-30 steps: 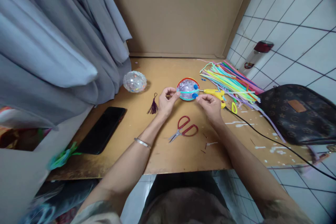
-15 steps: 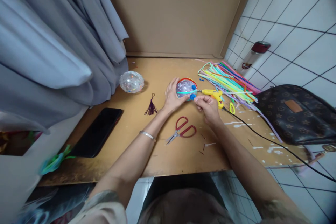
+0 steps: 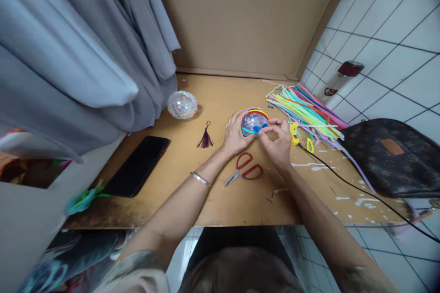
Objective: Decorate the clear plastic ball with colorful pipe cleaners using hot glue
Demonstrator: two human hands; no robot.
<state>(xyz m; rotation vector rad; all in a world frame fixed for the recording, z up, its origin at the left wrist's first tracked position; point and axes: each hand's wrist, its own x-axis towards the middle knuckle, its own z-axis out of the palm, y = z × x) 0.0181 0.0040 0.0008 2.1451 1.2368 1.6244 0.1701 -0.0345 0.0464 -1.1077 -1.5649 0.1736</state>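
Observation:
My left hand (image 3: 237,133) is closed round the left side of a clear ball (image 3: 252,121) banded with red, yellow and turquoise strips. Small blue pieces (image 3: 256,129) sit on the ball's near right side. Fingers of my right hand (image 3: 277,139) are bent in a pinch against these blue pieces; whether one is between the fingertips I cannot make out. Just behind that hand lies a yellow glue gun (image 3: 294,133), mostly hidden. Red-handled scissors (image 3: 244,169) rest on the table below the hands. A dark purple tassel (image 3: 205,138) lies to the left.
Another clear ball (image 3: 182,105) stands by the grey curtain (image 3: 113,46). A black phone (image 3: 137,165) lies at the left. Colourful pipe cleaners (image 3: 305,110), a brown patterned bag (image 3: 388,158) and a red-capped bottle (image 3: 343,80) are at the right. The glue gun's black cord (image 3: 347,183) crosses the table.
The view has shifted, so everything sits slightly to the right. The ball has turned in my left hand, showing a yellow strip. My right fingers have moved up against its right side, covering the glue gun's front.

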